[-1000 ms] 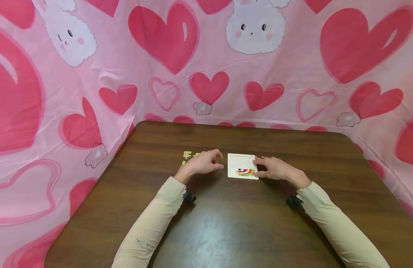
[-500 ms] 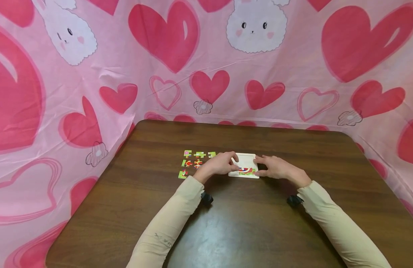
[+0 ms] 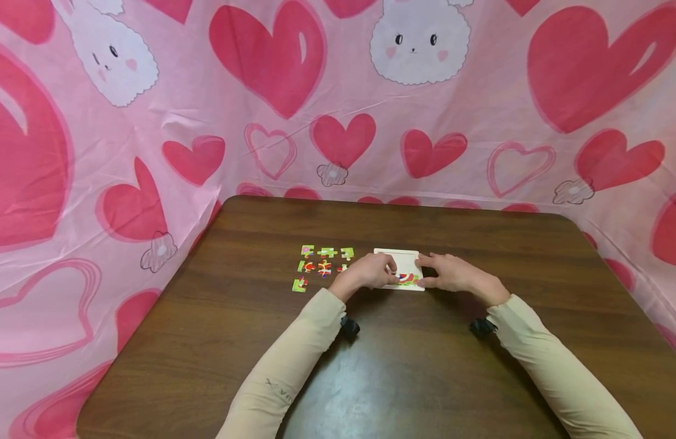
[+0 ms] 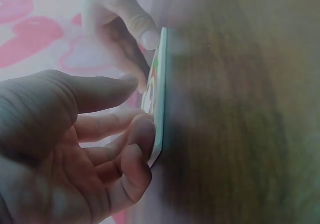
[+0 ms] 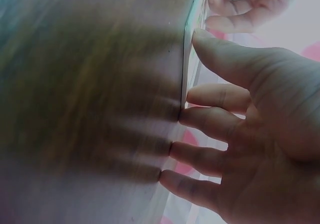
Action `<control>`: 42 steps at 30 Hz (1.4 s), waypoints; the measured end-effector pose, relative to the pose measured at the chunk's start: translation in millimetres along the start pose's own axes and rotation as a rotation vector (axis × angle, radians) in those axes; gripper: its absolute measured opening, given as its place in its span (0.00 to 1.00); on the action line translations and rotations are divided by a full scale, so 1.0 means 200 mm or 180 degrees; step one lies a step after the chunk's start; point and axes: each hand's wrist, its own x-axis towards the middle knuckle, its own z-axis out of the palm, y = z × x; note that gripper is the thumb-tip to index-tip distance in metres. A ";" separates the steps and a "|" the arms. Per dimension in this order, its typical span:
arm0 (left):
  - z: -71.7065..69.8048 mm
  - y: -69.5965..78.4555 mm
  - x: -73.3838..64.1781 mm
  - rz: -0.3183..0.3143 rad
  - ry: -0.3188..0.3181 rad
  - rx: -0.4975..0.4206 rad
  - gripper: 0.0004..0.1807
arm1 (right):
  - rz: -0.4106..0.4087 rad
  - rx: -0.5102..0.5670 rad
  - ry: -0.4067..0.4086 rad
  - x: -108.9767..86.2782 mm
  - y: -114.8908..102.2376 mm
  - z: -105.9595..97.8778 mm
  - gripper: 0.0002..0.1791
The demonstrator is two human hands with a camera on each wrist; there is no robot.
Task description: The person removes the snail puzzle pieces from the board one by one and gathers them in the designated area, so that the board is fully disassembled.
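A square white puzzle tray (image 3: 406,261) lies on the table, with colourful puzzle pieces (image 3: 409,279) along its near right part. My left hand (image 3: 369,270) is over the tray's left side, fingers bent and fingertips at the pieces. In the left wrist view, the left thumb (image 4: 112,89) stands apart from the fingers, close to the picture surface. My right hand (image 3: 453,274) rests at the tray's right side. In the right wrist view its thumb (image 5: 215,48) touches the tray's edge, while the other fingers reach the edge and tabletop, spread and fairly straight.
Several loose puzzle pieces (image 3: 323,268) lie in loose rows left of the tray, one partly behind the left hand. The brown wooden table (image 3: 403,360) has rounded corners. A pink cloth (image 3: 294,152) with hearts and rabbits hangs behind it.
My left hand has moved right, from over the loose pieces to the tray, uncovering those pieces. My right hand has stayed at the tray's right edge.
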 end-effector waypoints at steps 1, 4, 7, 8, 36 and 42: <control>0.00 0.00 0.00 -0.0001 0.0007 0.0008 0.14 | 0.0005 0.0008 -0.0002 0.00 0.00 0.00 0.33; 0.01 0.00 0.00 0.0024 0.0026 0.0027 0.14 | -0.0015 -0.0003 0.0003 0.00 0.00 0.00 0.31; 0.02 0.00 0.00 0.0052 0.0035 0.0039 0.14 | -0.0038 -0.0007 0.0009 -0.01 -0.01 0.00 0.30; 0.02 0.00 0.00 0.0060 0.0030 0.0036 0.14 | -0.0044 -0.0007 0.0009 -0.01 -0.01 0.00 0.30; 0.02 0.01 0.00 0.0193 0.0055 -0.0060 0.09 | -0.0192 -0.0133 0.0166 0.01 -0.01 0.01 0.18; 0.02 0.02 0.00 0.0198 0.0063 -0.0044 0.08 | -0.0228 -0.0186 0.0208 0.01 -0.02 0.01 0.13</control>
